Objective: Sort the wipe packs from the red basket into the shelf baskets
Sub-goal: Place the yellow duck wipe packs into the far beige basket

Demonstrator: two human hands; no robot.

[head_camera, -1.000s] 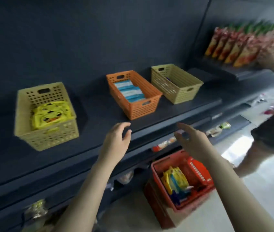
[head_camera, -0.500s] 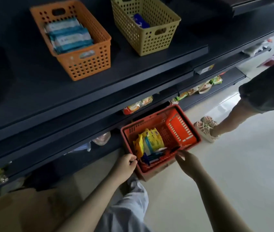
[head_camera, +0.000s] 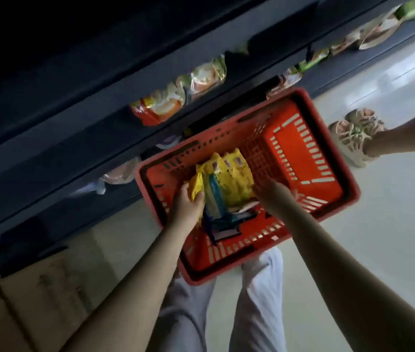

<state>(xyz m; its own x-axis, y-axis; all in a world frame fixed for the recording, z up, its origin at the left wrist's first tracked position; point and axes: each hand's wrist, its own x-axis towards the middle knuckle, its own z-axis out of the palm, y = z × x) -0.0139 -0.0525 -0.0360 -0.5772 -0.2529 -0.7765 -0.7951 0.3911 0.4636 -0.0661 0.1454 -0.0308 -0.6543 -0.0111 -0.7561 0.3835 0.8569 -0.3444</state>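
**Nearest.** Pale grey trouser legs (head_camera: pixel 259 308) of the wearer, standing over the basket. A brown cardboard box (head_camera: pixel 36 301) stands on the floor to their left.

**Left hand** (head_camera: pixel 187 205). Fingers and thumb are curled round a small yellow glossy wipe pack (head_camera: pixel 196 186) at the left edge of the standing bundle. The hand is clenched on it.

**Right hand** (head_camera: pixel 273 196). It lies against the right flank of the bundle. The fingertips are blurred, so I cannot tell whether it grips or merely touches.

**Red slotted plastic shopping basket** (head_camera: pixel 348 191). It sits low at the foot of the shelving, just ahead of the legs.
- Contents sit in its left half.
- An upright bundle of yellow soft-film wipe packs (head_camera: pixel 234 179) stands with a blue-and-white wipe pack (head_camera: pixel 214 199) pressed against it.
- Flatter packs (head_camera: pixel 226 226) lie beneath; their print is unreadable.

**Handling (judged).**
- The packs look light, pliant and squashy, not fragile, and the glossy wrapper is likely slippery.
- Best taken mid-body, with the thumb on one broad face and the fingers on the other.
- A sealed end seam would probably slip from the fingers.
- Upright neighbours may topple as one is drawn out.

**Beyond.** A dark metal shelving unit (head_camera: pixel 49 118) has lower tiers holding glossy snack packets (head_camera: pixel 160 107). The shelf baskets are out of view.

**Farthest right.** Another person's foot in a beige strapped sandal (head_camera: pixel 351 138) rests on the pale glossy floor (head_camera: pixel 391 237).
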